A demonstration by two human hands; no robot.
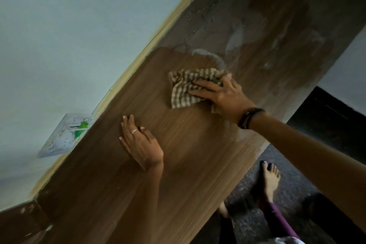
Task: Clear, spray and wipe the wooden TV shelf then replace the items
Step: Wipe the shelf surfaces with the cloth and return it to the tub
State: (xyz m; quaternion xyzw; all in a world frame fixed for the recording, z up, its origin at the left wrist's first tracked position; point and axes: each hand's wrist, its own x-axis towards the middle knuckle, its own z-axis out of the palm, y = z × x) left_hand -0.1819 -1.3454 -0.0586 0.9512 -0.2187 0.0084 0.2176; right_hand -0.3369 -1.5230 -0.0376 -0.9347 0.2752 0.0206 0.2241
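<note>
1. Nearest to us is the person's right arm (309, 144), long and bare; it goes off the right edge, so the elbow is cut off.
2. A bare foot (270, 176) stands on the dark speckled floor (297, 182) at the near right. The other foot is mostly hidden behind the shelf edge.
3. The right hand (221, 93) lies flat with straight fingers and presses a checked brown-and-cream cloth (184, 87) down on the wooden shelf (188, 144). Part of the cloth is hidden under the palm.
4. The left hand (140, 142) rests flat and open on the bare wood, nearer and to the left, holding nothing. It wears a thin ring.
5. Far along the shelf the wood looks dull, with wet drops and pale smears; near us it is smooth and stripy.
6. A white wall plate (63, 134) with a green bit sits on the wall at the left, partly hidden by the shelf and blurry.
</note>
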